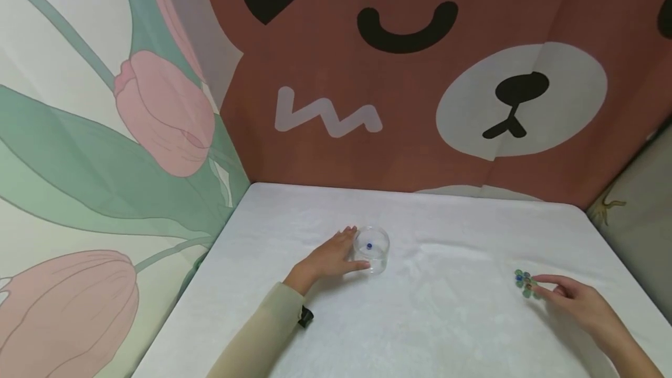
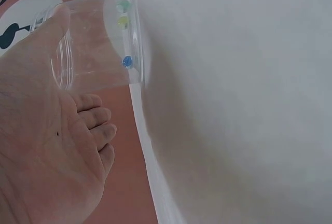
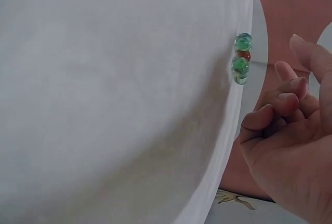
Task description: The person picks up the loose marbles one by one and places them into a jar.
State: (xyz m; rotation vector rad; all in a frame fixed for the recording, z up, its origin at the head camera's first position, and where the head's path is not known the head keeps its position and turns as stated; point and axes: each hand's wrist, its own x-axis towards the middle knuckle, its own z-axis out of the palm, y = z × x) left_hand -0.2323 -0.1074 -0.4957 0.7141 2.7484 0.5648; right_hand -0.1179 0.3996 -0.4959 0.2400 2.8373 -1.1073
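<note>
A clear plastic jar [image 1: 371, 256] stands upright on the white cloth. My left hand [image 1: 332, 255] holds its side, thumb at the near side and fingers at the far side. Through the jar wall in the left wrist view I see a green marble [image 2: 123, 6], a yellow marble [image 2: 123, 23] and a blue marble [image 2: 127, 61] at the bottom. To the right, a cluster of glass marbles [image 1: 520, 279], mostly green with some blue and a reddish one, lies on the cloth. Over its edge reaches my right hand [image 1: 583, 302], thumb and index finger apart, with nothing visible between them.
White cloth [image 1: 430, 319] covers the table between the jar and the marbles. Behind it rises a brown wall hanging [image 1: 325, 162] with a bear's face. A tulip-patterned hanging [image 1: 163, 115] borders the left side.
</note>
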